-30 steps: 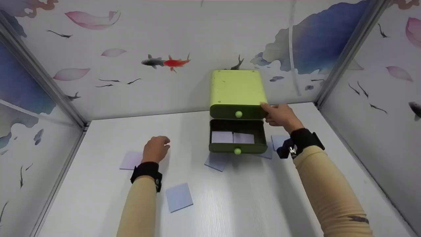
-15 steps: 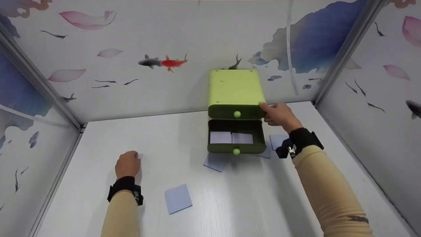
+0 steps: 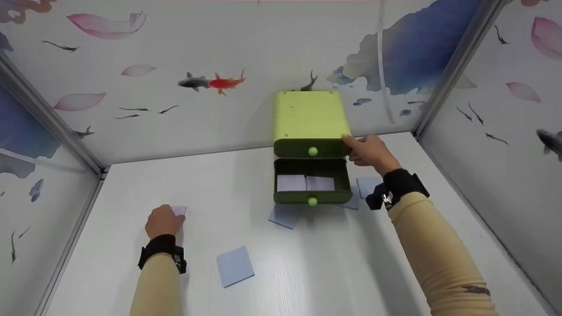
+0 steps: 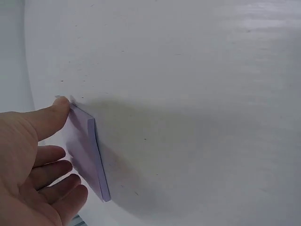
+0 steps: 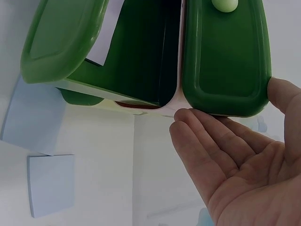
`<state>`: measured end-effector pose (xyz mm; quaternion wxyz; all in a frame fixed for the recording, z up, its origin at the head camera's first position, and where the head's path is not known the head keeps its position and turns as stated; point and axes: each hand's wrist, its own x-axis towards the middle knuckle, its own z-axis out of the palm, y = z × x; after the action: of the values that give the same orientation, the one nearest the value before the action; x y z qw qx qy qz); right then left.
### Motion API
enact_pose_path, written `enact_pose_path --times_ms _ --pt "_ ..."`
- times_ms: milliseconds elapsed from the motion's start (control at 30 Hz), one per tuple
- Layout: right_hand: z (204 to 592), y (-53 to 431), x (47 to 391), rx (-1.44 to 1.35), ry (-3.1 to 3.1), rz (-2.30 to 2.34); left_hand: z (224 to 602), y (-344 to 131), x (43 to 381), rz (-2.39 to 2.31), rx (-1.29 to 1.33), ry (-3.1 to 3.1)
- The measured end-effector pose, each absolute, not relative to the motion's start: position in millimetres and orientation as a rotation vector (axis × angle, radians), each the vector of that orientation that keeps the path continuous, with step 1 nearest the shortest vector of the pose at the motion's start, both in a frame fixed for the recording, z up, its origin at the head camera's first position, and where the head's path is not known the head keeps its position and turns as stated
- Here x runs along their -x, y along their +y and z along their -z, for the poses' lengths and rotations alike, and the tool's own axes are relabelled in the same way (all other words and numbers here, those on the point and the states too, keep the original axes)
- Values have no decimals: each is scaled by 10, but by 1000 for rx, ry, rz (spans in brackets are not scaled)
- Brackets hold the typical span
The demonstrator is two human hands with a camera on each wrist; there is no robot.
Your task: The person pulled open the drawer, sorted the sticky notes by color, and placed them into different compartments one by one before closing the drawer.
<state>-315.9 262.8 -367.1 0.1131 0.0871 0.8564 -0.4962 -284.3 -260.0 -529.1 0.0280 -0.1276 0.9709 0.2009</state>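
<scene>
Green and lime, a two-drawer cabinet (image 3: 311, 115) stands against a painted wall (image 3: 210, 120) on a white table (image 3: 333, 272), its lower drawer (image 3: 294, 198) pulled out with two pale lilac pads (image 3: 291, 182) side by side inside. Clocked from that drawer in the head view, a person's right hand (image 3: 372, 153) is at 2 o'clock, gripping the cabinet's front corner — thumb on one side, fingertips on the other. Toward 9 o'clock, well apart from the cabinet, the left hand (image 3: 162, 221) is at a third lilac pad (image 3: 178, 210), thumb against its corner and fingers loosely bent beside it; whether they have a firm grasp, or the pad is lifted at all, cannot be told. Four blue pads lie outside: a near one (image 3: 281, 217) and a farther one (image 3: 235, 266) between 7 and 8 o'clock, a partly hidden one (image 3: 353, 203) toward 4, and a last one (image 3: 367, 186) at 3. Work looks only partway along — two pads sit in the drawer, five remain outside it, and the drawer is not yet closed. Contents of the closed upper drawer (image 3: 290, 148) are out of sight.
</scene>
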Motion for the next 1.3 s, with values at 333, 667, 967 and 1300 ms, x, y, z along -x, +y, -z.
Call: enact_pose_path --times_ms 333,667,967,1300 --pt "3659 2620 3166 -233 2538 1432 5319 -2621 2812 -673 407 2962" --pt "3657 2635 3154 -254 2524 1434 5118 -2432 2783 -604 340 2923" --pt "3634 2647 3127 -228 2496 1453 4996 -2502 2894 -613 51 2864" --pt "3628 2629 3133 -237 2489 1450 5032 -2449 2861 -412 -150 2847"
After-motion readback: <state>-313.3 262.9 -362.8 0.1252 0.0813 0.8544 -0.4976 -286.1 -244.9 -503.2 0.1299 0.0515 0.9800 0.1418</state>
